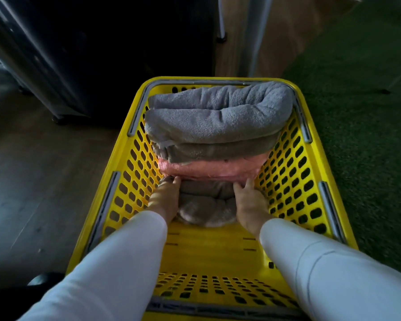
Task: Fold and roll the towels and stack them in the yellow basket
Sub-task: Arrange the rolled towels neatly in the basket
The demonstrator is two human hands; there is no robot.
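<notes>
Towel [206,205], rolled, lies between left hand [166,198] and right hand [250,200]; both grips released, flat against it.

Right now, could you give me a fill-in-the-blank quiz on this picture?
1. The basket is coloured ____.
2. The top towel of the pile is ____.
3. The left hand and right hand flank a brown towel; the towel right next to it is ____.
4. Both sleeves are ____.

Missing words: yellow; grey; pink; white.
</notes>
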